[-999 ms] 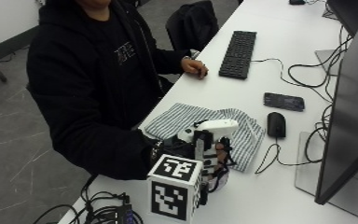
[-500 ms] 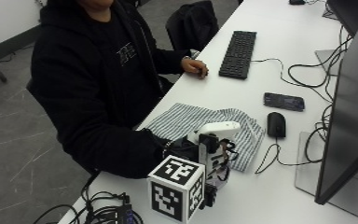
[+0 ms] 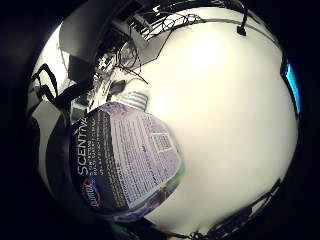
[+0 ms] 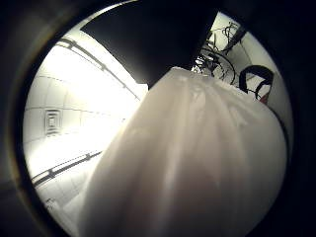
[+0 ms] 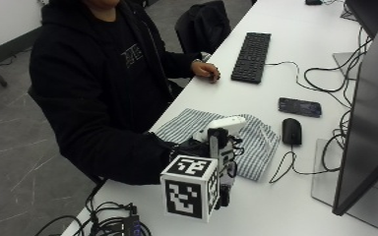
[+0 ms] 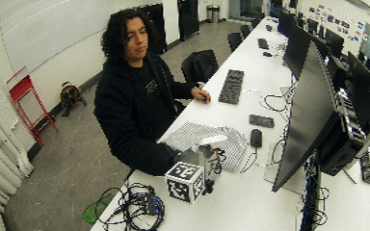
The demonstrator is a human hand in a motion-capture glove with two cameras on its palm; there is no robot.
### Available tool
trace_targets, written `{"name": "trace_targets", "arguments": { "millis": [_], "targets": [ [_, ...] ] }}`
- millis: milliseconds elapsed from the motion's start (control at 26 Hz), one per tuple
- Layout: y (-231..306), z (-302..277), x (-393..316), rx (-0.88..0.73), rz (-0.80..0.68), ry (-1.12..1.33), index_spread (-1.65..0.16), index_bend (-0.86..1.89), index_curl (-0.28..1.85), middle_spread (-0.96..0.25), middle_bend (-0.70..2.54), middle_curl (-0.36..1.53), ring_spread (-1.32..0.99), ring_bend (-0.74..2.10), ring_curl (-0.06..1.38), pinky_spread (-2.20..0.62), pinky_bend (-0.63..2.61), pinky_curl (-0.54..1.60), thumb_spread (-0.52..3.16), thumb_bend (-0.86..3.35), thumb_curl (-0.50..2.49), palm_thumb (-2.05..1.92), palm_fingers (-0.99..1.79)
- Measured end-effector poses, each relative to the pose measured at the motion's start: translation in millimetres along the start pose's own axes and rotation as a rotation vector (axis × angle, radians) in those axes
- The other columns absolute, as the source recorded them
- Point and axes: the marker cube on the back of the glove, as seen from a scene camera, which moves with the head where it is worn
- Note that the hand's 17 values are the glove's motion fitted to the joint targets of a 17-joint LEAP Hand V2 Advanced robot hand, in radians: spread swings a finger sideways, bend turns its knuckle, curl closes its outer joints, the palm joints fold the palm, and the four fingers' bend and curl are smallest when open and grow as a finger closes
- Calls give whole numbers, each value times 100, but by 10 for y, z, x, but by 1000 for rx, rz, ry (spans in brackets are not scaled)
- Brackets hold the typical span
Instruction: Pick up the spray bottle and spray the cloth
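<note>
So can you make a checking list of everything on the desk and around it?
Surface: white table, long, running away from the person.
Job's things: spray bottle with a white head, held upright over the near end of the striped cloth, which lies flat by the table's edge.
Clutter: black mouse beside the cloth; phone; keyboard; monitor.
Hands: gloved right hand grips the bottle; bare hand rests near the keyboard.
Cables: mouse cable loops near the cloth; a tangle hangs off the table's near corner.
Surroundings: black chair; grey floor.
</note>
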Motion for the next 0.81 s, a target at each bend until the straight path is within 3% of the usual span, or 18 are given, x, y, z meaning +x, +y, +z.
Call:
{"name": "trace_targets", "arguments": {
  "millis": [231, 423, 807],
  "targets": [
    [-136, -157, -412, -99, -16, 235, -28, 27, 47, -22, 57, 52, -22, 71, 47, -32, 44, 40, 46, -3, 62, 90, 142],
    [72, -274, -690, -269, 50, 466, -28, 28, 48, -22, 58, 52, -22, 72, 47, -32, 45, 40, 45, -3, 63, 91, 141],
    [213, 122, -997, -653, 177, 890, -28, 28, 50, -21, 58, 53, -21, 73, 47, -33, 46, 40, 43, -4, 66, 90, 140]
  ]
}}
